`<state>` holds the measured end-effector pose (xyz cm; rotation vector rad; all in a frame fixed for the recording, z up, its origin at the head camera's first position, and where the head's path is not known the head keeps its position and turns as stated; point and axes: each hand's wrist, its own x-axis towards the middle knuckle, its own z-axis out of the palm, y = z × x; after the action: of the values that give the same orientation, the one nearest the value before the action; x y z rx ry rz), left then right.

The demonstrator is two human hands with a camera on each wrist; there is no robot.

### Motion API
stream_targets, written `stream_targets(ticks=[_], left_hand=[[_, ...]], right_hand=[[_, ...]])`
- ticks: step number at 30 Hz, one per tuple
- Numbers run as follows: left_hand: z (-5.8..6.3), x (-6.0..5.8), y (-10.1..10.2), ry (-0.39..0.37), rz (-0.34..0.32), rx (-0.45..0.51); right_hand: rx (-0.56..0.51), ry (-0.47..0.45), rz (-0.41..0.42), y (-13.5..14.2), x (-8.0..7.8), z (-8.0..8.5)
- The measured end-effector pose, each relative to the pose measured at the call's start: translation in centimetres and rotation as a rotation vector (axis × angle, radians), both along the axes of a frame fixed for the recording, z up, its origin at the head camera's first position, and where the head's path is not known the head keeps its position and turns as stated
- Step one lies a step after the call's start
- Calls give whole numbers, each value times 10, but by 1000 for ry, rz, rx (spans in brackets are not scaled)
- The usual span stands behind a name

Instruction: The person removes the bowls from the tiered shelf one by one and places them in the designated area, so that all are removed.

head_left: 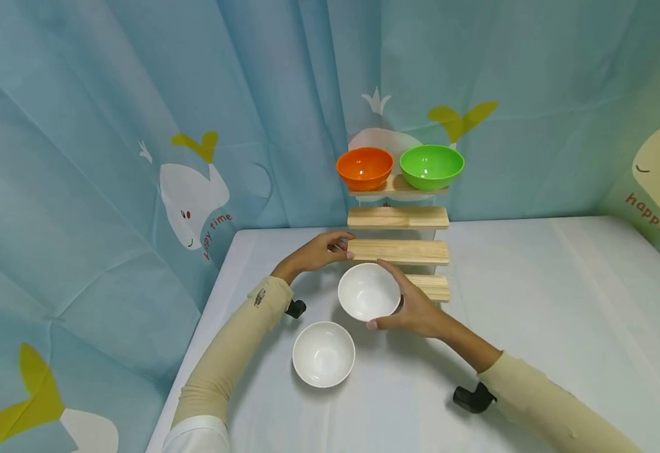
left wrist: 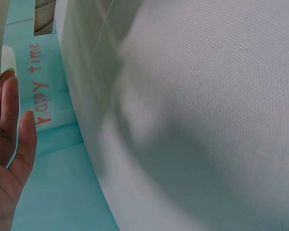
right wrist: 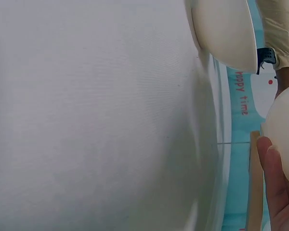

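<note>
In the head view my right hand [head_left: 417,311] grips a white bowl [head_left: 368,292] in front of the lower steps of a wooden stepped rack [head_left: 397,250]. The thumb lies at the bowl's near side, and fingers reach round its far side. The right wrist view shows fingertips against the held bowl's [right wrist: 284,130] outer wall. My left hand [head_left: 317,251] holds the left end of a lower step between thumb and fingers; other fingers [left wrist: 24,149] extend beside the rack in the left wrist view. A second white bowl [head_left: 324,354] stands upright on the table, nearer me.
An orange bowl [head_left: 365,168] and a green bowl [head_left: 431,167] sit side by side on the rack's top step. The white-covered table [head_left: 545,302] meets a blue printed curtain [head_left: 284,113] behind and at the left. Black wrist mounts [head_left: 474,398] hang below the sleeves.
</note>
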<state>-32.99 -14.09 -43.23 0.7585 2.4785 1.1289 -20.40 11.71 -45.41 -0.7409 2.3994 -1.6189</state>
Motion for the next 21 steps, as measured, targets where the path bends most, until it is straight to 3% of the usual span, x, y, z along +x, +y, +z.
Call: stream_targets(ticks=[21], left_hand=[[-2, -1, 1, -7, -10, 15]], right_hand=[[-16, -54, 66, 14, 9, 7]])
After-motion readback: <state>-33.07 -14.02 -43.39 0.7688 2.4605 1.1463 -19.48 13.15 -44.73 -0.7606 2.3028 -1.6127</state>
